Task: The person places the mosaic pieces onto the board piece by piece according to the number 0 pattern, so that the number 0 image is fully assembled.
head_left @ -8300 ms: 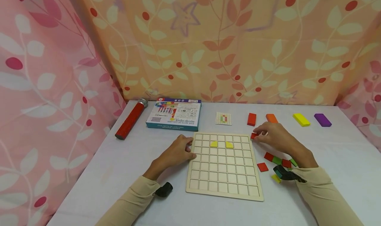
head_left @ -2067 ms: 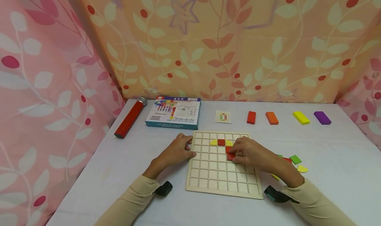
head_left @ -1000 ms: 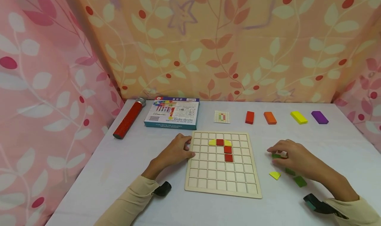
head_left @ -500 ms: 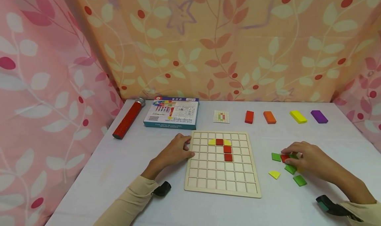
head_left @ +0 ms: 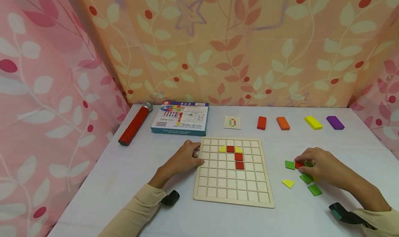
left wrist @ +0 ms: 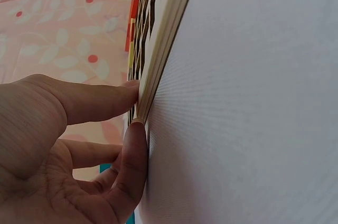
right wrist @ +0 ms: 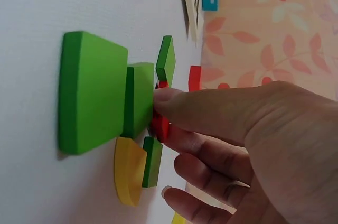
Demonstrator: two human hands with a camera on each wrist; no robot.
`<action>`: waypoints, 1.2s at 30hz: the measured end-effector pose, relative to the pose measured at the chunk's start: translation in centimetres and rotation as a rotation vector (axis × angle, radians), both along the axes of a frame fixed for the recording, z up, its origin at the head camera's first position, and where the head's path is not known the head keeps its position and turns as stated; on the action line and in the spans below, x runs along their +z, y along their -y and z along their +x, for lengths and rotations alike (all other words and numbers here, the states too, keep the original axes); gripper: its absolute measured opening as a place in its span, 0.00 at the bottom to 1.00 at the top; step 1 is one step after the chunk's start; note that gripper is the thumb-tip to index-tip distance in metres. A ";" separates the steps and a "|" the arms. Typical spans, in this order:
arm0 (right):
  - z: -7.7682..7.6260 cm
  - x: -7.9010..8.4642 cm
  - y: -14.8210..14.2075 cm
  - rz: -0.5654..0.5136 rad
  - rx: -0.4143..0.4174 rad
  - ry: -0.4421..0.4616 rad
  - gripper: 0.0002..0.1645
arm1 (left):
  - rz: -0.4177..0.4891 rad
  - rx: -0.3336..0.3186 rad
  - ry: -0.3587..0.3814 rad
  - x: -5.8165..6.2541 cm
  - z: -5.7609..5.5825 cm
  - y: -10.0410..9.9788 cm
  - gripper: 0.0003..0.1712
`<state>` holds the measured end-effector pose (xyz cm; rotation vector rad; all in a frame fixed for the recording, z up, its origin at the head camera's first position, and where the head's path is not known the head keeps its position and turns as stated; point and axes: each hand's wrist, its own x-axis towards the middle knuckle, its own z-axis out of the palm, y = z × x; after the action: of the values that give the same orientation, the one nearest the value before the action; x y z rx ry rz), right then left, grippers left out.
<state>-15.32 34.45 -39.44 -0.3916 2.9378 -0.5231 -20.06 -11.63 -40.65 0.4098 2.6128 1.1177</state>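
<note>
My left hand (head_left: pixel 182 162) pinches the left edge of the wooden grid board (head_left: pixel 215 202), thumb over the rim and a finger against its side, as the left wrist view shows. On the board lie two yellow quarter-round tiles and several red squares, among them a red tile (head_left: pixel 239 165). To the board's right, my right hand (head_left: pixel 324 166) pinches a red square tile (right wrist: pixel 160 123) between thumb and index finger. Around it on the table are several green tiles (head_left: pixel 315 189), one of them (right wrist: pixel 95 92) large in the right wrist view, and yellow quarter-round tiles (head_left: pixel 288 183), one partly under the hand.
Behind the board lie a printed pattern card (head_left: pixel 232 122), a boxed game (head_left: pixel 180 119) and a red tube (head_left: pixel 134 126) with a silver end. Red (head_left: pixel 261 123), orange (head_left: pixel 283 123), yellow (head_left: pixel 313 122) and purple (head_left: pixel 335 122) blocks line the table's back right.
Red tiles have been set on the board between and below the yellow ones. My right hand has moved from the board back to the loose tiles. My left hand stays at the edge.
</note>
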 end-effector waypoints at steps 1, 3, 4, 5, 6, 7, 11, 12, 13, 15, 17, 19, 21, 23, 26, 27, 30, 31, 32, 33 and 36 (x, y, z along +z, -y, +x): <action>0.0 0.1 0.1 0.001 -0.004 -0.005 0.21 | 0.000 0.000 -0.001 0.0 0.0 0.0 0.41; -0.1 0.3 0.4 -0.003 -0.011 -0.019 0.21 | 0.000 -0.002 -0.004 0.0 0.0 0.0 0.42; -0.1 0.4 0.7 -0.009 -0.015 -0.026 0.21 | 0.000 0.001 -0.003 0.0 0.0 0.0 0.42; 0.0 0.5 1.0 -0.018 -0.017 -0.034 0.21 | -0.001 0.001 -0.004 0.0 0.0 0.0 0.42; 0.0 0.6 1.3 -0.029 -0.011 -0.043 0.21 | -0.002 0.001 -0.004 0.0 0.0 0.0 0.42; 0.0 0.8 1.8 -0.045 -0.003 -0.052 0.21 | -0.002 0.002 -0.004 0.0 0.0 0.0 0.42; 0.1 1.1 4.4 -0.086 0.054 -0.057 0.19 | -0.003 0.005 0.000 0.1 0.1 0.1 0.41; 0.1 1.1 5.1 -0.097 0.074 -0.048 0.19 | -0.002 0.007 0.003 0.1 0.1 0.1 0.41; 0.1 1.2 5.9 -0.106 0.091 -0.039 0.19 | -0.002 0.009 0.005 0.1 0.1 0.0 0.41; 0.0 1.3 7.6 -0.127 0.127 -0.013 0.19 | -0.004 0.010 0.007 0.1 0.0 0.0 0.42; -0.1 1.3 9.0 -0.150 0.167 0.008 0.18 | -0.006 0.008 0.006 0.1 0.1 0.0 0.42; -0.2 1.3 10.4 -0.167 0.215 0.013 0.18 | -0.008 0.008 0.005 0.1 0.1 0.0 0.42; -0.4 1.1 11.6 -0.169 0.268 0.007 0.17 | -0.010 0.007 0.004 0.1 0.1 0.0 0.42; -0.5 0.9 12.7 -0.165 0.319 -0.009 0.16 | -0.011 0.000 -0.004 0.0 0.0 0.0 0.41; -0.6 0.5 13.9 -0.173 0.385 -0.039 0.15 | -0.010 -0.015 -0.016 -0.2 0.0 0.1 0.41; -0.6 0.5 14.2 -0.177 0.394 -0.042 0.15 | -0.010 -0.020 -0.021 -0.2 0.0 0.2 0.41; -0.5 0.2 14.9 -0.187 0.418 -0.054 0.13 | -0.007 -0.027 -0.026 -0.3 -0.1 0.2 0.41; -0.5 0.1 15.1 -0.186 0.419 -0.057 0.12 | -0.007 -0.027 -0.025 -0.3 -0.1 0.2 0.41; -0.4 0.1 15.2 -0.185 0.418 -0.059 0.11 | -0.007 -0.026 -0.025 -0.2 -0.1 0.2 0.41; -0.4 0.0 15.3 -0.181 0.417 -0.062 0.10 | -0.007 -0.026 -0.024 -0.2 -0.1 0.2 0.41; -0.3 0.0 15.4 -0.172 0.421 -0.077 0.09 | -0.008 -0.025 -0.021 -0.2 -0.1 0.2 0.41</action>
<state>-15.63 19.01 -39.48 -1.0399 2.7639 -0.7097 -20.17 -11.88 -40.87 0.4540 2.6220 1.1011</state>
